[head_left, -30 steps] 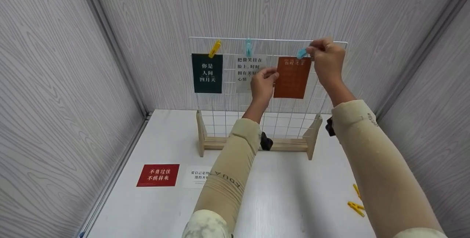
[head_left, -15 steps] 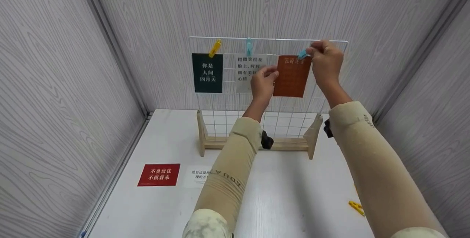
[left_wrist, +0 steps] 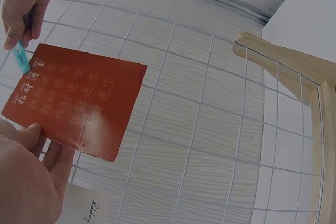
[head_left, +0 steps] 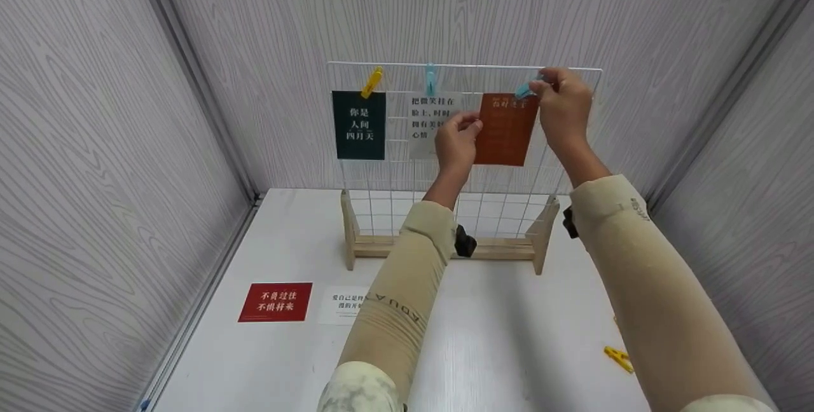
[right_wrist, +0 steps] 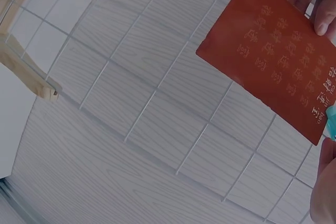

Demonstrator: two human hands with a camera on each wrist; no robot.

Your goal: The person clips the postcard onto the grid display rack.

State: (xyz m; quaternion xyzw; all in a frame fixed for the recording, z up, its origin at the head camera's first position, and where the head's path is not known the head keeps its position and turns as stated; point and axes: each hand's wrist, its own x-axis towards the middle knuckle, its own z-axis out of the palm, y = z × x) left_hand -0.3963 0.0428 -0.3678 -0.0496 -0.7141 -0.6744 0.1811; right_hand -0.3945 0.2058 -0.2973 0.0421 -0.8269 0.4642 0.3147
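Observation:
An orange-red card (head_left: 505, 129) with printed characters is held up against the white wire grid (head_left: 407, 173). My left hand (head_left: 456, 145) pinches the card's left edge between thumb and fingers, also plain in the left wrist view, where the card (left_wrist: 79, 103) hangs before the wires. At the card's top right, my right hand (head_left: 566, 103) pinches a light blue clothespin (head_left: 525, 89), whose tip overlaps the card's top edge. Whether the clothespin's jaws grip a wire cannot be told. In the right wrist view the clothespin (right_wrist: 331, 121) shows only in part.
A dark green card (head_left: 359, 126) hangs under a yellow clothespin (head_left: 372, 83); a white card (head_left: 423, 119) hangs under a blue clothespin (head_left: 430, 80). A wooden stand (head_left: 502, 250) supports the grid. On the table lie a red card (head_left: 275, 302), another white card (head_left: 337, 306) and a yellow clothespin (head_left: 618, 358).
The orange-red card has risen slightly along the grid, with my left hand still pinching it. My right hand and the blue clothespin have shifted only a little.

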